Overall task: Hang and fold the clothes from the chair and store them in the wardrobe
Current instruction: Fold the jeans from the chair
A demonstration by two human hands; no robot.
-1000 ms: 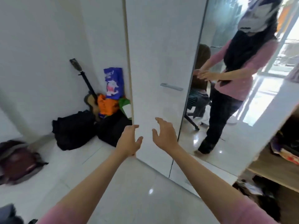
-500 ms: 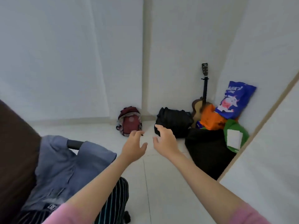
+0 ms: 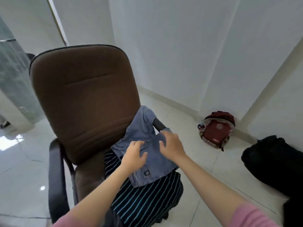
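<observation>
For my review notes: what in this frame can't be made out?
- Head view: most of the striped garment, covered by the blue shirt and both forearms.
- Chair base: hidden under the seat and clothes.
- Black bag: cut by the right edge.
- Shirt's small label: too small to read.

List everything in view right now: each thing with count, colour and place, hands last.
chair: one, brown with black armrests, left of centre on the floor
blue shirt: one, grey-blue, on the chair seat, draped over the far armrest
striped garment: one, black with light blue stripes, on the seat under the blue shirt
backpack: one, dark red, on the floor against the wall at right
black bag: one, black, on the floor at the far right
floor: white glossy tiles
left hand: one, fingers spread, on the blue shirt
right hand: one, fingers bent, on the blue shirt
</observation>
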